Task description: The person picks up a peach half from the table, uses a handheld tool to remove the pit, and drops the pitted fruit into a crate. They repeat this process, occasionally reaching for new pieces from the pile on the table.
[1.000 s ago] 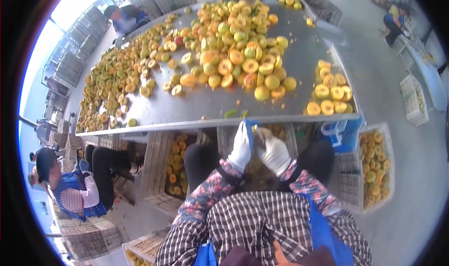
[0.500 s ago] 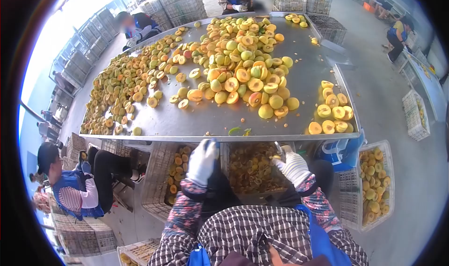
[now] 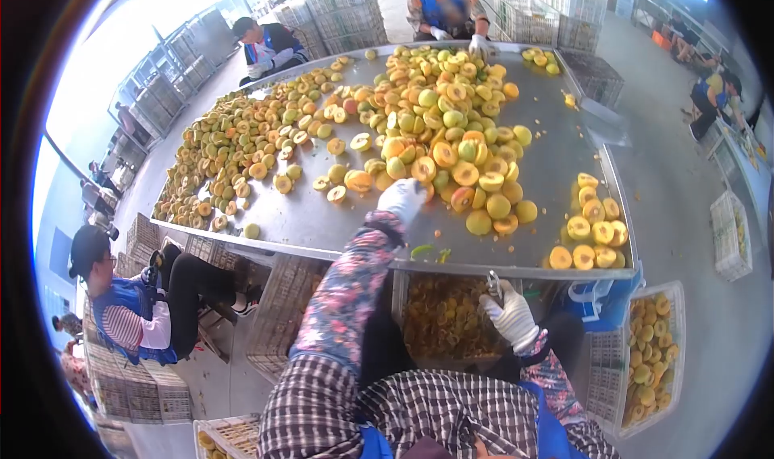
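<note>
My left hand (image 3: 403,199), in a white glove, reaches over the metal table (image 3: 306,209) to the near edge of the large pile of halved yellow-green fruit (image 3: 459,104). Its fingertips are at a fruit half, and whether they grip it is hidden. Gloved in white too, my right hand (image 3: 509,314) is closed around a small metal tool (image 3: 493,285) in front of the table edge. Below lies a crate of scraps (image 3: 451,314). A small group of cut halves (image 3: 595,223) sits at the table's right corner.
Crates of fruit stand at the right (image 3: 645,362) and left of my legs (image 3: 278,306). A blue bag (image 3: 605,302) hangs by the table's right corner. One person (image 3: 133,314) sits at the left; two others (image 3: 439,7) (image 3: 266,47) are across the table.
My left hand has moved from in front of the table edge forward to the fruit pile. My right hand still holds the tool. The view has shifted slightly.
</note>
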Demonstrator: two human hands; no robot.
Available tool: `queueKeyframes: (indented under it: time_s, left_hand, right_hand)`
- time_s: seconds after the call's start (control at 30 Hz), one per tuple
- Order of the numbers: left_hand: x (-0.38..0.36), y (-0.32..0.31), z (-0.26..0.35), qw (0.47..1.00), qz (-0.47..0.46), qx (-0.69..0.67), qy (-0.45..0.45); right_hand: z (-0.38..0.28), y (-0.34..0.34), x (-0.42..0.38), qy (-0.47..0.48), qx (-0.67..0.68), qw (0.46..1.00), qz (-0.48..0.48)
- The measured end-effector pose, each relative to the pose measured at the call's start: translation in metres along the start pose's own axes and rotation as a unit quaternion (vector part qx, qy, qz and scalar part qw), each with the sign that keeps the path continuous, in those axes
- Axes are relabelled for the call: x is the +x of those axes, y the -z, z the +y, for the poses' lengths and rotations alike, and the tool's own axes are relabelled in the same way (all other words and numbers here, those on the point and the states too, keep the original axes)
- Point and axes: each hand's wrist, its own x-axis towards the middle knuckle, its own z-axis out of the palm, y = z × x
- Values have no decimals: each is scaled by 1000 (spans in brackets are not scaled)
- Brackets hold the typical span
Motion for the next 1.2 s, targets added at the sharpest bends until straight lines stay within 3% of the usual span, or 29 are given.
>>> queueKeyframes:
  time_s: [0.07,0.13,0.17,0.27,0.33,0.4,0.47,0.5,0.53,0.57,0.6,0.63,0.77,0.8,0.87,0.9,1.03,1.1,1.2]
  left_hand:
    - [20,-35,-2,994,21,68,80]
    - [29,-40,5,991,0,47,124]
    - [28,-38,5,991,5,46,123]
    - [9,-10,24,979,-137,-38,147]
    - [-4,-14,26,981,-125,-33,148]
    - [-6,-21,18,984,-118,-13,132]
    - [-10,-19,16,975,-189,-52,103]
    - [-19,-10,22,940,-216,-210,159]
    - [-30,-5,25,940,-218,-211,157]
    - [-45,-1,26,821,-216,-495,187]
    - [-60,2,28,621,-197,-730,206]
    - [-75,10,36,537,-203,-797,188]
    - [-138,19,78,531,-90,-828,155]
    - [-149,23,84,530,-97,-826,166]
    - [-167,32,93,446,-116,-868,182]
    - [-173,28,97,519,-90,-838,144]
    - [-184,27,103,485,-79,-858,148]
    - [-186,23,103,552,-60,-825,102]
    - [-187,13,102,541,-67,-833,94]
  right_hand:
    - [20,-5,2,-9,70,998,0]
    - [-2,1,0,-8,46,999,6]
    - [-2,1,1,-15,46,999,-2]
    - [10,-9,0,-26,60,998,-20]
    - [11,-15,2,-26,76,996,-31]
    - [8,-16,0,-19,5,998,-56]
    - [14,-21,-3,-14,19,998,-54]
    - [18,-24,-4,-11,37,998,-51]
    - [20,-26,-4,-12,35,998,-48]
    - [22,-29,-2,15,73,997,-33]
    - [21,-31,-4,38,111,993,-16]
    - [-23,-17,-10,33,78,996,-25]
    - [-66,-18,-11,51,104,993,-4]
    - [-78,-19,-10,109,70,992,8]
    - [-92,-19,-9,147,-117,982,24]
    - [-97,-21,-10,141,-117,983,24]
    - [-109,-28,-12,201,-245,947,45]
    - [-111,-30,-13,202,-289,935,39]
    - [-107,-36,-15,188,-300,935,34]
